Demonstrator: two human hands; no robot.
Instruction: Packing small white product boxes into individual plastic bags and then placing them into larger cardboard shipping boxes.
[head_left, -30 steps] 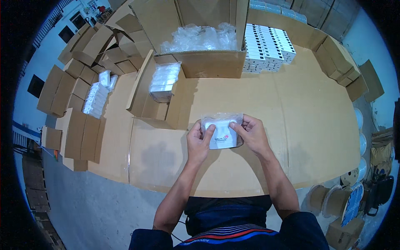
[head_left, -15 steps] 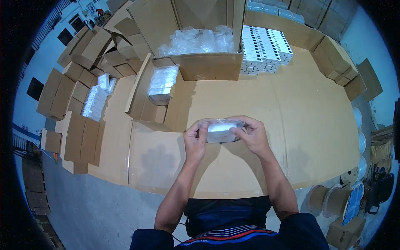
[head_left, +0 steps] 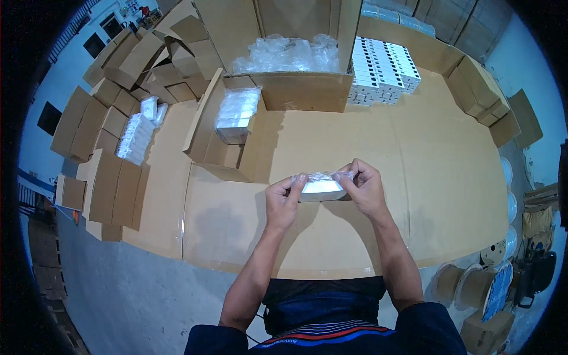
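My left hand [head_left: 283, 201] pinches the left end of a small white box in a clear plastic bag [head_left: 321, 188], fingers closed on the film; my right hand [head_left: 365, 186] clamps the right end the same way, thumb underneath and fingers curled over the top. The bagged box hangs between both hands just above the cardboard-covered table [head_left: 449, 177], near the middle of it and toward my side. Its long axis runs left to right, roughly level, and I see mostly its near long edge and underside.

Around the hands I have bare cardboard on every side: open surface to the right out to the table's curved edge, and a free strip between my wrists and the near edge. On the far left, close by, stands a small open carton [head_left: 228, 127] holding a stack of bagged white boxes [head_left: 236, 109]. Farther off sits a large open carton of loose clear bags [head_left: 287, 53], and to its right a block of white boxes standing in rows [head_left: 381, 68]. Flattened cartons [head_left: 112, 77] pile up off the table's left side.
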